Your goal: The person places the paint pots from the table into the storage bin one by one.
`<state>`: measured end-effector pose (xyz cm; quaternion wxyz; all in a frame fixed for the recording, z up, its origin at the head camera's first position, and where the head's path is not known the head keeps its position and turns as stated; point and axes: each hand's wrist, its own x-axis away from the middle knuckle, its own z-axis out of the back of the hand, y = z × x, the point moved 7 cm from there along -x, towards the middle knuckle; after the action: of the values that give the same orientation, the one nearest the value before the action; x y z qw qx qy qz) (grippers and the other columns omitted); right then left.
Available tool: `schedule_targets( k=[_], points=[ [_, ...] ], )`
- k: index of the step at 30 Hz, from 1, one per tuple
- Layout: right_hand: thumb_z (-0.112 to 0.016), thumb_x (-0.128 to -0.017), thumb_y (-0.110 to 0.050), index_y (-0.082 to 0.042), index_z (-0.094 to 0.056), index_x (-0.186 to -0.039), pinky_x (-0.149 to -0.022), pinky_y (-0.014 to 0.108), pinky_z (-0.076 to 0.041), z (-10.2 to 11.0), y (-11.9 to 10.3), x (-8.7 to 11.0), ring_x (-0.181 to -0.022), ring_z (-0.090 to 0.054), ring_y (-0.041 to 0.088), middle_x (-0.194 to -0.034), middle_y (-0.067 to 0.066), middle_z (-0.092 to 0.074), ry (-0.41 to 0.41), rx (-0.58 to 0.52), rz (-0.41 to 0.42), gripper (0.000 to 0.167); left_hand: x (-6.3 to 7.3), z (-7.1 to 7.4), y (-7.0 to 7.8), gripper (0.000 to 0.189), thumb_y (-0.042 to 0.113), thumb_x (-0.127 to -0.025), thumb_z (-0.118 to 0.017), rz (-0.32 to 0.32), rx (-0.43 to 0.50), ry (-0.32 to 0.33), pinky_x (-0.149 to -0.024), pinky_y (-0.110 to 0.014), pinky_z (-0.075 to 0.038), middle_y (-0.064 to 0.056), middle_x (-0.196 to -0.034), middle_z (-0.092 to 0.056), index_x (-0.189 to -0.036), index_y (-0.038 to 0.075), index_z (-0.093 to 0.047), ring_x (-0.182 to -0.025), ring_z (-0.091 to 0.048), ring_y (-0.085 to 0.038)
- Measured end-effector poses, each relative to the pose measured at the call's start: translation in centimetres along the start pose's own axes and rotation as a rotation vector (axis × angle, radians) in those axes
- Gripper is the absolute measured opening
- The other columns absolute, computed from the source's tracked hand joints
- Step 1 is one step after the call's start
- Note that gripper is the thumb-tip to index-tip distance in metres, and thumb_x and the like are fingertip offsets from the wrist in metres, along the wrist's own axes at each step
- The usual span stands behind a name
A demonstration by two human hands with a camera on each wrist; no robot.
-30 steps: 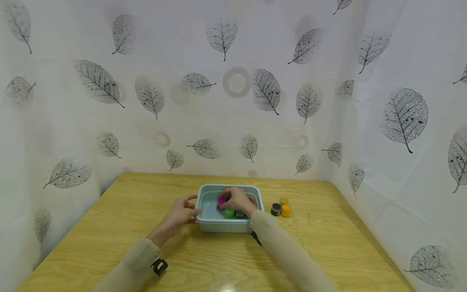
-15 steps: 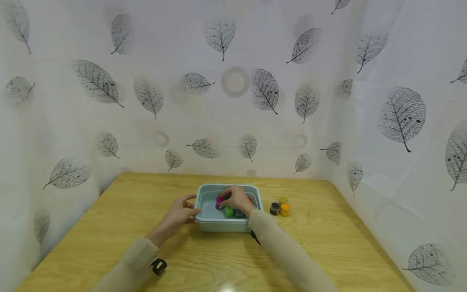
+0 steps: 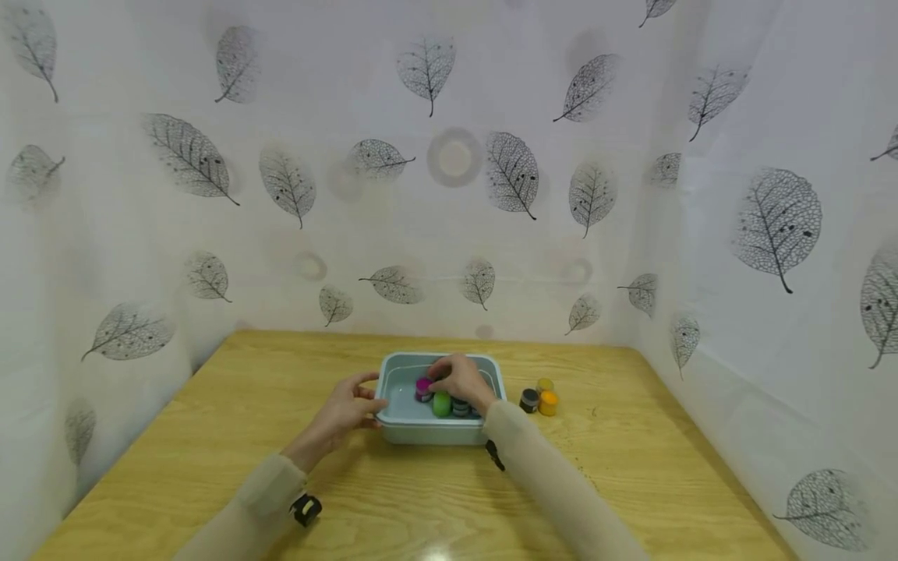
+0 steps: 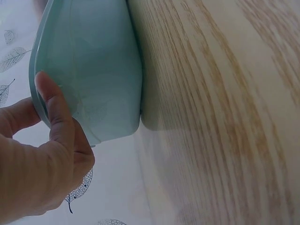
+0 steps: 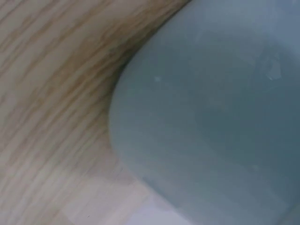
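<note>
A pale blue-green plastic bin [image 3: 442,434] stands on the wooden table, holding several small jars. My left hand [image 3: 345,407] grips its left end, with thumb and fingers on either side of the rim in the left wrist view. Inside the bin, my right hand [image 3: 459,379] has its fingertips beside the purple jar [image 3: 423,389], fingers loosely bent. Just nearer than that hand are a green jar [image 3: 441,403] and a dark jar [image 3: 460,407]. The right hand hides part of the bin's right side. Only the bin's outer wall [image 5: 201,122] and the table show in the right wrist view.
Right of the bin, a black jar [image 3: 529,400], an orange jar [image 3: 548,403] and a yellow jar [image 3: 545,385] stand close together on the table [image 3: 393,506]. A leaf-printed curtain [image 3: 449,226] surrounds the table's back and sides.
My right hand has shifted slightly right, away from the purple jar, which it held before and which now shows more fully. The red jar at the right is now covered. My left hand stays on the bin.
</note>
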<state>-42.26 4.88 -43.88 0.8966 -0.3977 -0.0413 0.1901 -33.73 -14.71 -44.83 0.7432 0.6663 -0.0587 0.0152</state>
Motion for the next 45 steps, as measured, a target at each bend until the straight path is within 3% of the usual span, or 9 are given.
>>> schedule_targets(
  k=[8, 15, 23, 36, 45],
  points=[
    [-0.077, -0.081, -0.004, -0.002, -0.073, -0.108, -0.069, 0.026, -0.058, 0.2, 0.0, 0.2, -0.082, -0.065, 0.015, -0.105, 0.012, -0.073, -0.014, -0.110, -0.001, 0.027, -0.2, 0.0, 0.1, 0.064, -0.003, -0.089, -0.066, 0.000, 0.000, 0.000, -0.065, -0.034, -0.061, -0.013, -0.102, -0.046, -0.147, 0.001, -0.039, -0.076, -0.059, -0.020],
    [-0.074, -0.085, -0.005, 0.000, -0.070, -0.112, -0.071, 0.028, -0.060, 0.1, -0.3, 0.4, -0.086, -0.067, 0.015, -0.107, 0.013, -0.072, -0.057, -0.203, -0.001, 0.028, 0.0, 0.1, 0.2, 0.064, -0.004, -0.088, -0.066, -0.001, -0.001, -0.001, -0.064, -0.033, -0.061, -0.014, -0.102, -0.047, -0.146, 0.001, -0.039, -0.075, -0.059, -0.020],
    [-0.074, -0.086, -0.007, 0.001, -0.070, -0.112, -0.066, 0.030, -0.059, 0.3, -0.9, 0.6, -0.073, -0.068, 0.019, -0.101, 0.014, -0.073, -0.081, -0.213, 0.031, 0.028, 0.0, 0.2, 0.2, 0.064, -0.004, -0.088, -0.066, -0.003, 0.007, 0.003, -0.064, -0.034, -0.061, -0.015, -0.103, -0.048, -0.146, 0.000, -0.039, -0.075, -0.060, -0.020],
    [-0.068, -0.093, -0.017, -0.001, -0.067, -0.121, -0.077, 0.037, -0.061, 2.6, -0.4, 2.3, -0.097, -0.067, 0.031, -0.112, 0.013, -0.070, -0.109, -0.287, 0.023, 0.032, -0.4, 0.1, 0.3, 0.063, -0.003, -0.090, -0.065, 0.002, 0.007, -0.003, -0.063, -0.031, -0.060, -0.016, -0.106, -0.047, -0.147, 0.001, -0.038, -0.076, -0.060, -0.022],
    [-0.068, -0.093, -0.023, 0.001, -0.061, -0.127, -0.087, 0.047, -0.058, 4.4, 0.2, 3.8, -0.108, -0.062, 0.040, -0.123, 0.022, -0.064, -0.167, -0.362, 0.058, 0.042, 0.0, -0.1, -0.1, 0.062, -0.005, -0.089, -0.065, 0.012, 0.028, 0.004, -0.064, -0.033, -0.060, -0.016, -0.103, -0.050, -0.145, 0.000, -0.040, -0.079, -0.062, -0.026]
  ],
)
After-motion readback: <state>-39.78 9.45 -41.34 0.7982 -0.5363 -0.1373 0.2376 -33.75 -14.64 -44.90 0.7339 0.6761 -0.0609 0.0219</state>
